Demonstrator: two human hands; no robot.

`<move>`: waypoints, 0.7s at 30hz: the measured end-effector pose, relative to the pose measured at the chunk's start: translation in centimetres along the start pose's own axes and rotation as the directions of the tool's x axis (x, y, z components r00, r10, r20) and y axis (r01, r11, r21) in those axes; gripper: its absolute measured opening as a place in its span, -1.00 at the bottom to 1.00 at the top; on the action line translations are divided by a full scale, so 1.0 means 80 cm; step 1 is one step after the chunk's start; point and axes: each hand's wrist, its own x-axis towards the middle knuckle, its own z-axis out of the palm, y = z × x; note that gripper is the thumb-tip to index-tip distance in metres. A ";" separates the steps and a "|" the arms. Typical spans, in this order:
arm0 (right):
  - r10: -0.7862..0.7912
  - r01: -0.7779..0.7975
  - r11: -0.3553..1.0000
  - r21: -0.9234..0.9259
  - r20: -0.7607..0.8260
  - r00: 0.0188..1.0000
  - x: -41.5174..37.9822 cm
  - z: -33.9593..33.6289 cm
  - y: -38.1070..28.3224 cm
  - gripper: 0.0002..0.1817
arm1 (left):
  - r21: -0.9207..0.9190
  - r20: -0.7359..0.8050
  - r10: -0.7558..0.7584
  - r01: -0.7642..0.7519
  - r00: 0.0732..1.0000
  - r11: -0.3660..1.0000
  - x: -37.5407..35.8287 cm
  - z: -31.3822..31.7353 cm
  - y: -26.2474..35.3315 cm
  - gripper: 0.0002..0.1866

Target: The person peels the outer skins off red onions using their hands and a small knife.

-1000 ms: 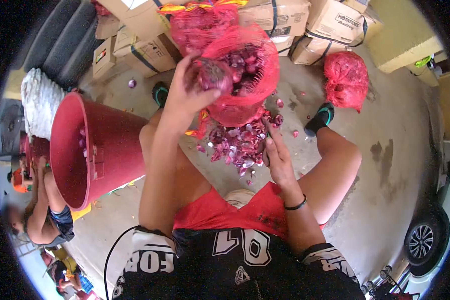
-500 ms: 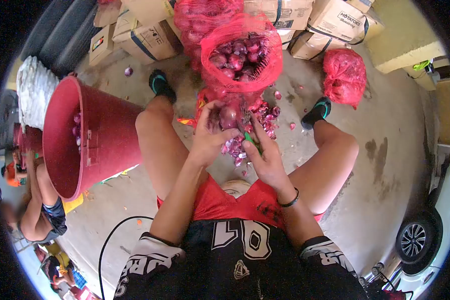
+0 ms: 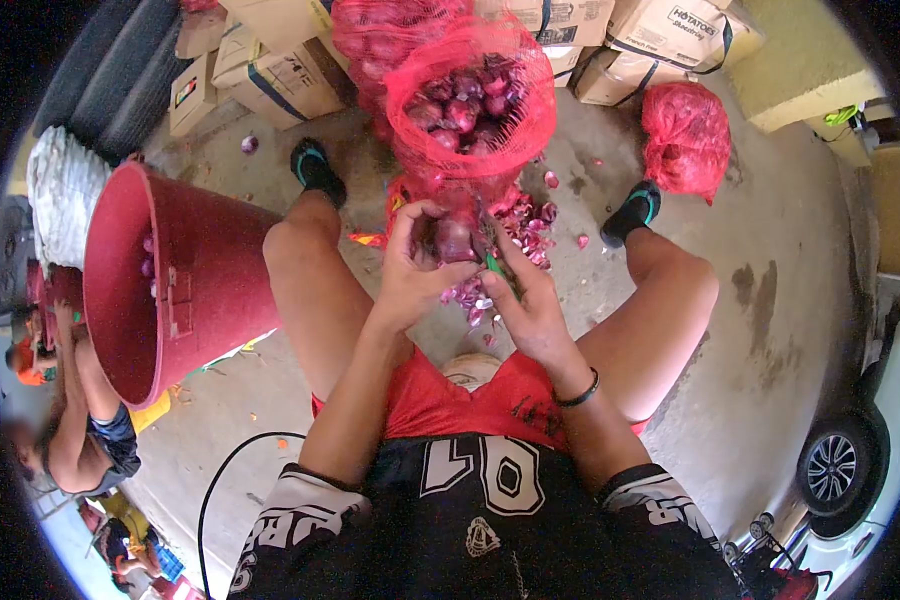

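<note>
Seated person's left hand (image 3: 410, 270) wraps a red onion (image 3: 457, 240) just below the open mesh sack (image 3: 470, 110) — right hand (image 3: 530, 310) closes on a green-handled knife (image 3: 492, 264) against it, peels dropping onto the floor pile (image 3: 525, 225).

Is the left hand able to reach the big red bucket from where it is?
Probably yes. The red bucket stands just beside the left knee, with nothing between. But the left hand is busy holding an onion, so it would carry that along.
</note>
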 end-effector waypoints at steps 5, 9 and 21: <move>-0.055 0.055 0.998 -0.003 -0.009 0.998 0.000 -0.002 0.001 -0.42 | 0.018 -0.004 -0.031 0.031 1.000 0.999 0.000 -0.013 -0.006 -0.31; -0.042 0.042 0.998 -0.037 -0.009 0.999 -0.001 -0.003 0.005 -0.45 | -0.015 -0.027 -0.155 0.155 0.988 0.988 0.000 -0.020 -0.007 -0.41; 0.179 -0.173 0.964 0.200 -0.008 0.984 -0.004 -0.003 0.034 -0.51 | -0.051 -0.002 -0.320 0.320 0.947 0.946 -0.001 -0.020 -0.012 -0.57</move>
